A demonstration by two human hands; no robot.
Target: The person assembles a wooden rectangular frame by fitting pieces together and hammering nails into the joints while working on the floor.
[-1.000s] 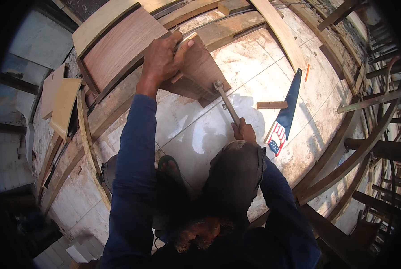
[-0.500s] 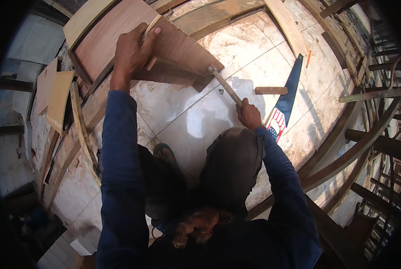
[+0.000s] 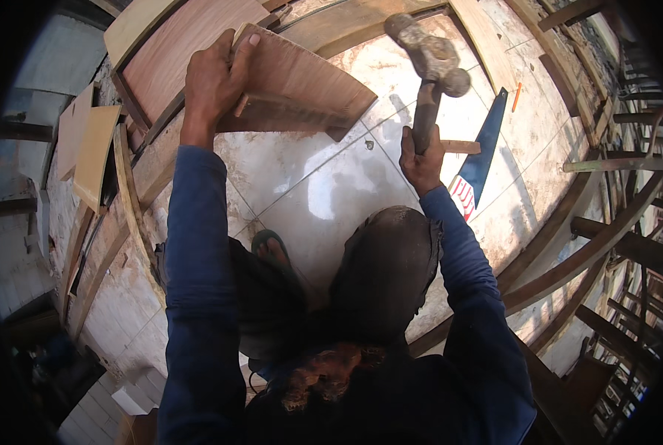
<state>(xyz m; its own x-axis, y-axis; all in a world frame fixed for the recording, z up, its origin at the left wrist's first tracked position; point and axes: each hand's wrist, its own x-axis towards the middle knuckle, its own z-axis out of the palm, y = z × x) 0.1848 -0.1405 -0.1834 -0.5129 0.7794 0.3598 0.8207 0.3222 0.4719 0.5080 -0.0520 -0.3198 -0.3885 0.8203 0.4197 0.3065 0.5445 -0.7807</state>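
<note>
Pale floor tiles (image 3: 324, 185) lie ringed by curved wooden frames (image 3: 569, 259), a blue handsaw (image 3: 483, 159) resting on them. Since a moment ago the hammer (image 3: 428, 67) has swung up from the board's edge and now stands raised, its head high. Right hand (image 3: 420, 159) is wrapped tight round the handle, arm lifted. Left hand (image 3: 213, 81), arm stretched forward, pinches the plywood board (image 3: 302, 93), holding it tilted against the frame

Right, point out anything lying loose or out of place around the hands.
A handsaw lies loose on the tiled floor just right of the right hand, with a short wood offcut beside it. Nothing looks broken. The left hand holds a plywood panel; the right holds a hammer raised.
</note>
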